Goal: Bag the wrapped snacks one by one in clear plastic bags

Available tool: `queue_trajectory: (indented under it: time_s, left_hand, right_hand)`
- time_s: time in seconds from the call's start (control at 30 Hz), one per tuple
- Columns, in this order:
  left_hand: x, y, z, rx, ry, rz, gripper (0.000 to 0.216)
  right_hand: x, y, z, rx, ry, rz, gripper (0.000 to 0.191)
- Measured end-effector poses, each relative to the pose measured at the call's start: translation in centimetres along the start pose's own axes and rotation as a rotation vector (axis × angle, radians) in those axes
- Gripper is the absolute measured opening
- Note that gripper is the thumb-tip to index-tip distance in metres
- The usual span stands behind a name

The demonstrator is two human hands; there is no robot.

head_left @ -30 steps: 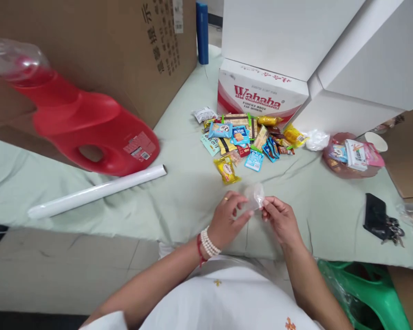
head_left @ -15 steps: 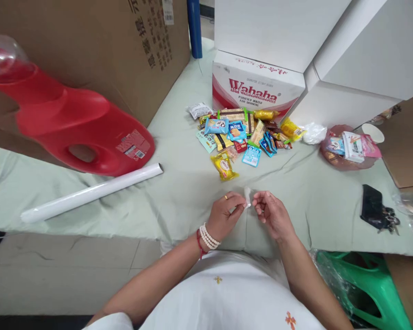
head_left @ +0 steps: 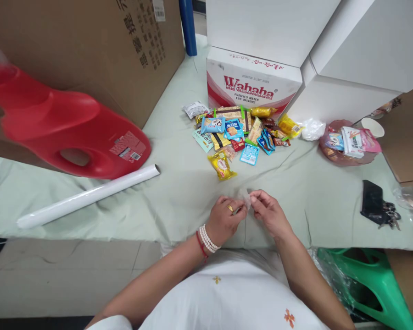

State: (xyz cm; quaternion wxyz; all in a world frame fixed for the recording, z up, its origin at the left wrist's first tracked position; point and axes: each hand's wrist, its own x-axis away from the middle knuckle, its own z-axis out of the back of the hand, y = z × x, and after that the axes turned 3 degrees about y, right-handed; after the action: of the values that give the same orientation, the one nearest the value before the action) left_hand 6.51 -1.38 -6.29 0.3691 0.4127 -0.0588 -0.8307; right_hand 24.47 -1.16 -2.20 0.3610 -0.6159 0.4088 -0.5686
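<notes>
Near the front edge of a pale green cloth-covered table [head_left: 179,201], the left hand [head_left: 223,221] and right hand [head_left: 269,213] meet, both pinched closed on a small crumpled clear plastic wrapper [head_left: 244,197]. Thin and slick, it could tear or slip free if the hands pull unevenly. It sits between the two sets of fingertips, just above the table, with a heap of colourful snack packets [head_left: 239,133] well beyond

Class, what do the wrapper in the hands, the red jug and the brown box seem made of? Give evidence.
Wrapper: probably thin clear plastic film; the cloth shows through.
Red jug: glossy moulded plastic; highlights, handle hole.
Brown box: likely cardboard; matte, printed, flat.
</notes>
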Motion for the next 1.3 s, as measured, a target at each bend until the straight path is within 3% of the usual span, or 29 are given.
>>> queue_trajectory:
  time_s: [0.07,0.13,0.2,0.3,0.37,0.43,0.6,0.7,0.8,0.93,1.13,1.2,1.3]
  left_hand:
    - [0.2,0.1,0.0,0.044,-0.006,0.037,0.025]
    - [0.1,0.4,0.2,0.164,-0.015,0.175,0.021]
    - [-0.2,0.6,0.5,0.361,-0.018,0.423,0.019]
    - [-1.2,0.7,0.7,0.700,-0.040,0.823,0.033]
    - [-1.8,0.5,0.6,0.854,-0.060,0.989,0.037]
    - [-2.1,0.1,0.3,0.946,-0.031,1.082,0.035]
    - [-1.8,-0.4,0.7,1.084,0.152,1.296,0.036]
    - [-2.2,0.5,0.9,1.160,0.008,1.326,0.042]
    - [-3.1,1.7,0.5,1.202,-0.183,1.221,0.045]
    - [-3.8,1.6,-0.2,1.127,-0.111,1.106,0.038]
    - [-2.6,-0.4,1.1,1.098,0.035,1.302,0.036]
    - [-2.6,0.0,1.4,1.119,0.004,1.336,0.038]
    - [-3.2,1.2,1.2,1.158,-0.167,1.245,0.041]
  right_hand:
    - [-0.1,0.1,-0.1,0.044,0.002,0.045,0.038]
    - [-0.2,0.3,0.1,0.079,0.029,0.110,0.033]
    - [-0.2,0.4,0.3,0.157,0.042,0.219,0.027]
    - [0.1,0.4,0.3,0.338,0.003,0.444,0.019]
    - [0.4,0.5,0.2,0.415,-0.018,0.544,0.015]
    - [0.7,0.8,0.5,0.436,0.023,0.563,0.013]
    - [1.5,2.3,2.6,0.337,0.277,0.461,0.015]
    - [2.1,2.9,3.3,0.365,0.256,0.518,0.011]
    - [2.5,2.8,2.8,0.460,0.147,0.624,0.009]
    - [2.5,2.3,2.1,0.488,0.146,0.667,0.009]
    - [2.4,2.4,3.3,0.328,0.279,0.548,0.011]
    - [2.7,2.4,3.4,0.395,0.287,0.588,0.011]
    - [3.1,2.2,3.0,0.545,0.215,0.669,0.011]
